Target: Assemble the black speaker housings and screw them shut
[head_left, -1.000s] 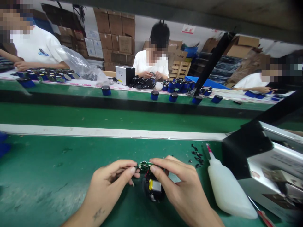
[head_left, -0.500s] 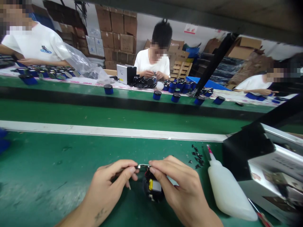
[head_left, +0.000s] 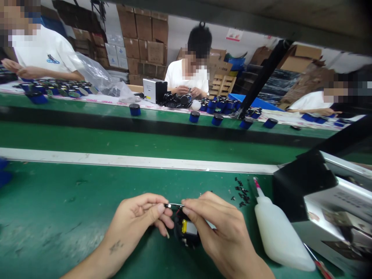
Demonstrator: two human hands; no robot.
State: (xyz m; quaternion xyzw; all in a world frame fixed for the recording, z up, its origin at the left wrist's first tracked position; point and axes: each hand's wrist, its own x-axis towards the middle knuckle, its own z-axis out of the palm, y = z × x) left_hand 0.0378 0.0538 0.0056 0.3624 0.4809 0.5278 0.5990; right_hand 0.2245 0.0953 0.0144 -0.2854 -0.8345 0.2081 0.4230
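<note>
My left hand (head_left: 139, 221) and my right hand (head_left: 215, 228) meet low in the middle of the green bench. Both pinch a small circuit board (head_left: 174, 205), which I see edge-on between the fingertips. Under it sits a round black housing (head_left: 186, 232) with a silver and yellow part inside, joined to the board by thin wires. My right hand partly covers the housing. A thin stick pokes out under my left fingers.
A white squeeze bottle (head_left: 276, 232) with a pink tip lies to the right, beside several small black parts (head_left: 241, 192). A grey machine (head_left: 334, 205) stands at the right edge. Beyond a green conveyor (head_left: 145, 143), other people work among blue cylinders (head_left: 216, 119).
The board has turned from face-up, green side showing, to edge-on. Both hands have stayed in place over the housing.
</note>
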